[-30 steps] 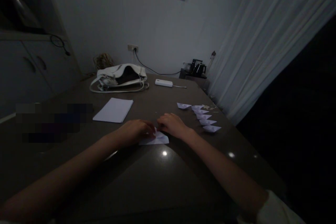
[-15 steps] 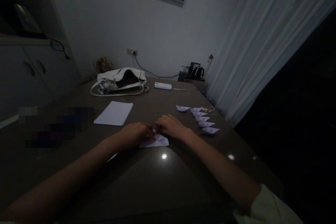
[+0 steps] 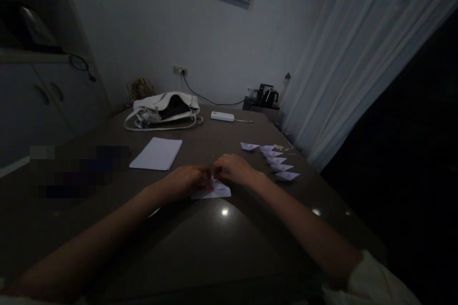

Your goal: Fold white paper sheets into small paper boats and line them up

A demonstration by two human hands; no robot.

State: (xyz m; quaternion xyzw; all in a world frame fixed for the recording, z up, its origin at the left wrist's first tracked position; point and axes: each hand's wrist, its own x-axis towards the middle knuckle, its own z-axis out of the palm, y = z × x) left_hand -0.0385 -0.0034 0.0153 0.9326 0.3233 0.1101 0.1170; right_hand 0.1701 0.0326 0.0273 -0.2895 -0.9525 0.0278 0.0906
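Observation:
A partly folded sheet of white paper (image 3: pixel 218 191) lies on the dark table in front of me, its wide edge toward me. My left hand (image 3: pixel 193 177) is closed on its upper left part, fingertips pinched near the middle fold. From the other side, my right hand (image 3: pixel 231 167) pinches the paper's top, with thumb and fingers bent together. Both sets of fingertips almost meet and hide the upper folds. To the right, several folded paper boats (image 3: pixel 281 167) stand in a slanting row, with one more boat (image 3: pixel 249 146) just left of the row's far end.
A stack of white paper (image 3: pixel 156 154) lies left of my hands. Farther back are a white handbag (image 3: pixel 164 110) and a white power bank (image 3: pixel 222 116) with a short cable. Small scraps (image 3: pixel 282 147) lie beside the boats. A black kettle (image 3: pixel 269 97) stands beyond the table.
Both hands stay at the folded paper, with the fingertips shifting slightly at its top. The boats and the paper stack have not moved on the table.

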